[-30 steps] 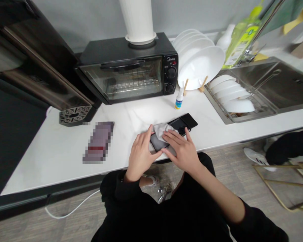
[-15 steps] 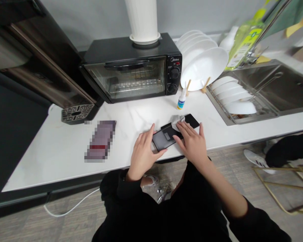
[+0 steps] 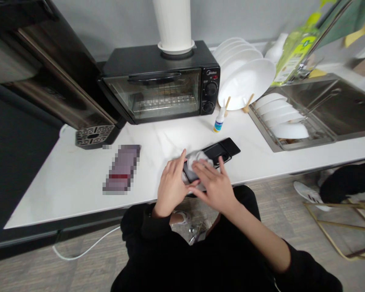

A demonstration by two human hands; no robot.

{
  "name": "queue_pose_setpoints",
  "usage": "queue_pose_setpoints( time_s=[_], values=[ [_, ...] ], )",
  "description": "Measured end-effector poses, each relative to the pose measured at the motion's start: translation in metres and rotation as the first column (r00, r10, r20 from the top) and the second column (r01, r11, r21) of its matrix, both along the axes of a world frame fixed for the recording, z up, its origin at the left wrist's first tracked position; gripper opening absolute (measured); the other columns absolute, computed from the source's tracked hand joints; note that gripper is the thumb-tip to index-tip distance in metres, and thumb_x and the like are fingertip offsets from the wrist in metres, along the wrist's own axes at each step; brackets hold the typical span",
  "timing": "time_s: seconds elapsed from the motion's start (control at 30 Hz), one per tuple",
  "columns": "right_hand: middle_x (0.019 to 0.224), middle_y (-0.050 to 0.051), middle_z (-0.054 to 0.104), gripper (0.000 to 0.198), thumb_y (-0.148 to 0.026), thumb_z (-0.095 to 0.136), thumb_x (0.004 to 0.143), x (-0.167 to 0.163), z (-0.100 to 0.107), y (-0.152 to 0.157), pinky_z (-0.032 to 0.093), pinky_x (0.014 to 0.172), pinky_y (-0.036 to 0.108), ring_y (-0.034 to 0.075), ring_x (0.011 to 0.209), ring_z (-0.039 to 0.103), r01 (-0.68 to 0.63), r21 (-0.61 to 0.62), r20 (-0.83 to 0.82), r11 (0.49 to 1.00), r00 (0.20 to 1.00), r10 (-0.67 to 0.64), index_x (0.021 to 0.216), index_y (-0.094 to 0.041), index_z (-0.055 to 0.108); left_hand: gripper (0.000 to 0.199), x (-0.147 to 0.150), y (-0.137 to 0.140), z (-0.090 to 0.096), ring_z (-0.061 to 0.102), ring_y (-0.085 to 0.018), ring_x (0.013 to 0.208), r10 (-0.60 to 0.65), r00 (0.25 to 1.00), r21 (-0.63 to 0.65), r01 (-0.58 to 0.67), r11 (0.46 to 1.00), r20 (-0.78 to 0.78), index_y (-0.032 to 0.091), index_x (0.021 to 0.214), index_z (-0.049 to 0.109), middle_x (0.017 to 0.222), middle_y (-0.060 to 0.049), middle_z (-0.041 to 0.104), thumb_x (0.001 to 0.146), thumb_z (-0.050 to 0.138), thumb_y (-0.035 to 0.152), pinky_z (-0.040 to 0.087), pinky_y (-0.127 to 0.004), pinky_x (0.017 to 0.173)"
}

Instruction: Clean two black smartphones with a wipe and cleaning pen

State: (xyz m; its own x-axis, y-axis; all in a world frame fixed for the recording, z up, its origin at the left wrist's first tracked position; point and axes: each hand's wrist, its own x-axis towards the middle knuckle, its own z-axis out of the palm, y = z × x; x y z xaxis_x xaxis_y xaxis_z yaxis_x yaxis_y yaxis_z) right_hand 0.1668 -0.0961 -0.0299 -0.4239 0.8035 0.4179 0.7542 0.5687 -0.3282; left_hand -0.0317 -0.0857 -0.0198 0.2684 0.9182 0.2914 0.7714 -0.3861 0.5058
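A long, flat black device (image 3: 216, 153) lies slantwise on the white counter near its front edge; its exact kind is unclear. My left hand (image 3: 172, 182) steadies its left end, thumb and index finger placed on either side. Under the fingers of my right hand (image 3: 215, 187) a crumpled pale grey cloth (image 3: 197, 157) is pressed onto the device's left half, which it partly hides. Both hands are close together, the right thumb near the left one. A small white spray bottle (image 3: 219, 121) with a blue and yellow label stands behind the device.
A blurred-out purplish flat item (image 3: 123, 167) lies on the counter (image 3: 79, 178) at left. Behind are a black toaster oven (image 3: 158, 89) and white plates (image 3: 246, 81) in a rack. The sink (image 3: 343, 109) holds white bowls (image 3: 281, 115). Another person's shoe (image 3: 310, 194) shows at right.
My right hand has slid left and toward me with the cloth, from the device's middle to its left half. The device's right half is now uncovered. My left hand stays put.
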Motion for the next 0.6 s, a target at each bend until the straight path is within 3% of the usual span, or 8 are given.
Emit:
queue_pose_setpoints(
  time_s=[0.07, 0.1, 0.2, 0.27, 0.37, 0.43, 0.53, 0.6],
  values=[
    [0.149, 0.01, 0.065, 0.059, -0.06, 0.052, 0.104, -0.002, 0.001, -0.002, 0.013, 0.134, 0.059, 0.027, 0.144, 0.057, -0.124, -0.033, -0.001, 0.992, 0.992, 0.124, 0.146, -0.019, 0.06, 0.105, 0.0, 0.0, 0.0, 0.059, -0.033, 0.122, -0.001, 1.0, -0.01, 0.001, 1.0, -0.023, 0.022, 0.169, 0.018, 0.138, -0.014, 0.063, 0.086, 0.082, 0.03, 0.05, -0.049, 0.109],
    [0.148, 0.009, 0.066, 0.054, -0.057, 0.051, 0.105, -0.001, 0.001, 0.0, 0.013, 0.134, 0.06, 0.026, 0.143, 0.058, -0.104, -0.036, -0.007, 0.994, 0.995, 0.103, 0.144, -0.021, 0.061, 0.105, 0.0, 0.0, 0.0, 0.059, -0.033, 0.123, 0.002, 1.0, -0.007, -0.002, 1.0, -0.027, 0.022, 0.169, 0.018, 0.138, -0.014, 0.063, 0.086, 0.082, 0.033, 0.05, -0.049, 0.109],
    [0.147, 0.009, 0.067, 0.046, -0.049, 0.048, 0.108, 0.005, 0.003, 0.011, 0.008, 0.132, 0.067, 0.029, 0.141, 0.06, 0.161, 0.002, -0.03, 0.987, 0.987, -0.161, 0.143, -0.023, 0.062, 0.108, 0.001, 0.0, -0.001, 0.058, -0.034, 0.125, 0.011, 1.0, 0.012, -0.01, 1.0, -0.013, 0.025, 0.169, 0.019, 0.139, -0.012, 0.064, 0.084, 0.085, 0.042, 0.048, -0.05, 0.112],
    [0.148, 0.012, 0.066, 0.051, -0.052, 0.049, 0.107, 0.0, 0.002, 0.011, 0.008, 0.131, 0.069, 0.032, 0.143, 0.057, 0.222, 0.021, -0.032, 0.975, 0.975, -0.222, 0.145, -0.021, 0.061, 0.107, 0.001, 0.001, -0.001, 0.058, -0.034, 0.126, 0.012, 1.0, 0.015, -0.012, 1.0, -0.005, 0.025, 0.169, 0.019, 0.14, -0.011, 0.064, 0.084, 0.084, 0.042, 0.048, -0.05, 0.112],
    [0.151, 0.014, 0.064, 0.063, -0.061, 0.049, 0.104, -0.016, 0.001, -0.001, 0.016, 0.133, 0.061, 0.03, 0.145, 0.055, -0.015, -0.019, -0.008, 1.0, 1.0, 0.015, 0.147, -0.015, 0.058, 0.1, -0.002, 0.0, -0.002, 0.059, -0.033, 0.122, 0.01, 1.0, 0.017, -0.01, 1.0, -0.023, 0.022, 0.169, 0.019, 0.138, -0.014, 0.064, 0.089, 0.078, 0.032, 0.05, -0.049, 0.109],
    [0.15, 0.012, 0.065, 0.061, -0.061, 0.047, 0.105, -0.018, 0.001, -0.004, 0.02, 0.133, 0.056, 0.027, 0.144, 0.058, -0.117, -0.052, -0.01, 0.992, 0.993, 0.117, 0.145, -0.017, 0.06, 0.099, -0.004, 0.0, -0.002, 0.06, -0.033, 0.12, 0.008, 0.999, 0.017, -0.008, 1.0, -0.036, 0.021, 0.169, 0.018, 0.137, -0.015, 0.064, 0.09, 0.077, 0.03, 0.05, -0.049, 0.107],
    [0.146, 0.009, 0.068, 0.049, -0.053, 0.046, 0.109, 0.001, 0.003, 0.008, 0.015, 0.132, 0.062, 0.027, 0.14, 0.061, 0.078, -0.025, -0.017, 0.997, 0.997, -0.078, 0.142, -0.022, 0.063, 0.107, -0.004, 0.001, -0.002, 0.059, -0.033, 0.123, 0.014, 1.0, 0.014, -0.014, 1.0, -0.004, 0.024, 0.169, 0.019, 0.138, -0.013, 0.065, 0.085, 0.084, 0.039, 0.049, -0.049, 0.109],
    [0.147, 0.011, 0.067, 0.048, -0.05, 0.045, 0.109, 0.012, 0.003, 0.017, 0.012, 0.131, 0.068, 0.03, 0.14, 0.061, 0.258, 0.018, -0.019, 0.966, 0.966, -0.257, 0.142, -0.021, 0.063, 0.109, -0.002, 0.001, -0.002, 0.059, -0.033, 0.125, 0.022, 0.999, 0.019, -0.022, 1.0, 0.023, 0.026, 0.168, 0.02, 0.137, -0.01, 0.066, 0.083, 0.086, 0.043, 0.048, -0.049, 0.111]
  ],
)
